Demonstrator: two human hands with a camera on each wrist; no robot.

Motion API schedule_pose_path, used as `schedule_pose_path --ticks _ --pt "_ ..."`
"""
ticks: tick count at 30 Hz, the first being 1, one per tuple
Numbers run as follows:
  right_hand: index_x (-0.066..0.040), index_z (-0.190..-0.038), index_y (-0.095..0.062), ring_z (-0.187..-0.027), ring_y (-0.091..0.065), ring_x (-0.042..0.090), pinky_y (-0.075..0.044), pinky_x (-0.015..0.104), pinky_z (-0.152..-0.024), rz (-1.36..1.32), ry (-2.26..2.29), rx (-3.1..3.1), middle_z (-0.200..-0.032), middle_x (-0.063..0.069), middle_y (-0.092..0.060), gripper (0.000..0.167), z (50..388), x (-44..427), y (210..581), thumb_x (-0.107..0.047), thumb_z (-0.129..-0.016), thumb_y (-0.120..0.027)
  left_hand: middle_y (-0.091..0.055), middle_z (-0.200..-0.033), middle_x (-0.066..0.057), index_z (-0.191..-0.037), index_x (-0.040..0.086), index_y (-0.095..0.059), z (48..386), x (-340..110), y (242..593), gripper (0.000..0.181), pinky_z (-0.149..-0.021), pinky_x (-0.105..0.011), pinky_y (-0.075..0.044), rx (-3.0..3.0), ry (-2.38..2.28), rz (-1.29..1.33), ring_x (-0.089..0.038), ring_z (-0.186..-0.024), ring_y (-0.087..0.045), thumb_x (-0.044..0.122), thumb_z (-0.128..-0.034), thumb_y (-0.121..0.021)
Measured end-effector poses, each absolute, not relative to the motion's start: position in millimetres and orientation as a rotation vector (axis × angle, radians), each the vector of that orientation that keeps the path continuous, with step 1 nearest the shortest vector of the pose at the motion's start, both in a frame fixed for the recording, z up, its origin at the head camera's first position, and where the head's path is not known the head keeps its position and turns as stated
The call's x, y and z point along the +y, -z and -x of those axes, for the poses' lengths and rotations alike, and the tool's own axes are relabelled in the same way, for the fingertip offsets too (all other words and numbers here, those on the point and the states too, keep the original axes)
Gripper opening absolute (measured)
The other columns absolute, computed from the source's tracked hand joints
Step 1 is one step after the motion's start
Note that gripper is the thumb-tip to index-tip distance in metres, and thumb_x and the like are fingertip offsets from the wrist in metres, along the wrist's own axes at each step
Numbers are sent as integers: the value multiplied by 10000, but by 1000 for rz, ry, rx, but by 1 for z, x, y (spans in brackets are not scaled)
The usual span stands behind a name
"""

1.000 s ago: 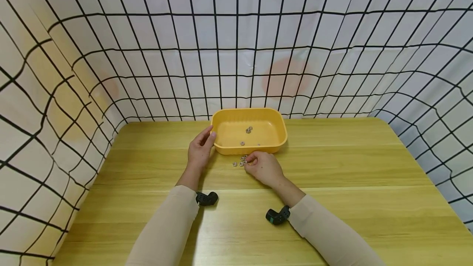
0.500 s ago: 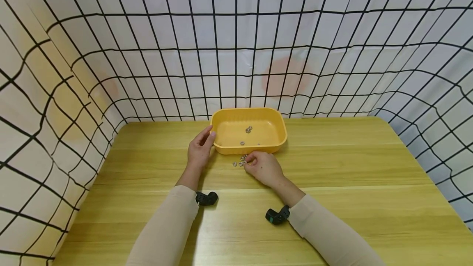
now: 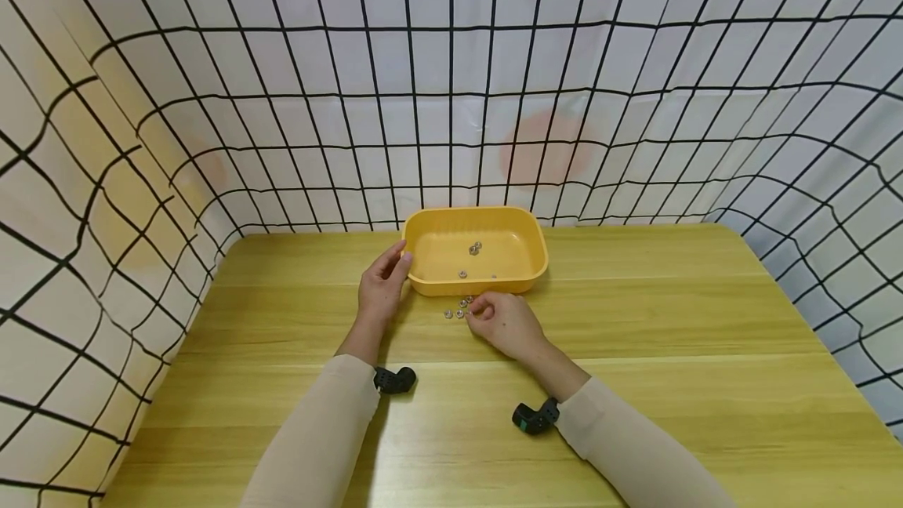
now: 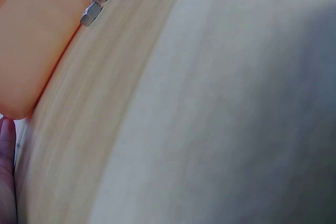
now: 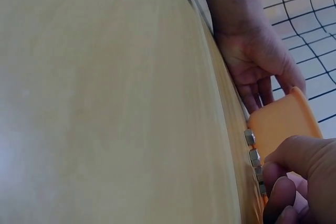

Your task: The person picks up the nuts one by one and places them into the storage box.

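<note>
A yellow bin [image 3: 474,286] holds several small metal nuts [image 3: 474,250]. Its left end is held by my left hand [image 3: 381,288], thumb near the rim and fingers against the outer wall. Just in front of the bin, several more nuts [image 3: 460,313] lie on the table, also visible in the right wrist view as a row of nuts [image 5: 255,157]. Beside them, my right hand [image 3: 506,324] has thumb and forefinger together, a glint of metal at the tips; the pinched nut is mostly hidden. The left wrist view shows nuts [image 4: 91,13] by the orange-looking bin wall [image 4: 39,35].
The wooden table [image 3: 670,320] extends on both sides of the bin and towards the body. A black grid net [image 3: 451,92] stands behind the bin and along both sides, with pale cloth behind it. Each wrist wears a black device [image 3: 395,380].
My right hand has drawn back very slightly from the bin, and the nut nearest the bin wall shows more plainly. My left hand and the bin have stayed in place.
</note>
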State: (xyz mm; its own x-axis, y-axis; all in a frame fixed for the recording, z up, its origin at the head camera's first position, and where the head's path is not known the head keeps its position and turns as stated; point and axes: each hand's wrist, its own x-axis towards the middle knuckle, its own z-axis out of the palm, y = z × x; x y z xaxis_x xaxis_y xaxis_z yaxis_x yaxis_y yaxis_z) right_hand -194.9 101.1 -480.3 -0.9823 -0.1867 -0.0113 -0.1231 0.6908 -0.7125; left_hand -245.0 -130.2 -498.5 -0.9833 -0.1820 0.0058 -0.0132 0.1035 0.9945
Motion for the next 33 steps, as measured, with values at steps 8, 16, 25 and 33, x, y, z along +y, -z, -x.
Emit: schedule_pose_path --ticks 8,16,25,33 --pt "-188 -947 -755 -618 -572 104 -454 259 -600 264 1211 2774 -722 -67 -668 97 189 107 474 -274 -904 -768 -614 -1420 -66 -1398 254 -645 245 -129 499 422 -1110 -408 -480 -2235 2018 -205 -212 -1339 -533 400 -1002 -658" --pt "-174 -958 -748 -573 -549 115 -429 249 -565 271 1247 2777 -689 -72 -656 117 186 113 465 -277 -907 -767 -617 -1413 -58 -1389 265 -651 245 -129 498 404 -1113 -407 -484 -2234 2019 -211 -209 -1341 -532 391 -1006 -656" --pt "-172 -949 -745 -555 -528 123 -406 250 -538 252 1239 2796 -683 -58 -643 115 186 120 454 -277 -909 -766 -607 -1431 -62 -1397 252 -646 244 -130 497 417 -1109 -405 -489 -2234 2032 -219 -204 -1354 -523 390 -1004 -659" --pt "-166 -967 -735 -606 -549 139 -447 282 -597 212 1196 2818 -723 -40 -652 135 191 126 443 -291 -919 -753 -618 -1404 -76 -1392 248 -650 245 -130 498 409 -1102 -405 -494 -2233 2019 -214 -208 -1330 -538 380 -1005 -659"
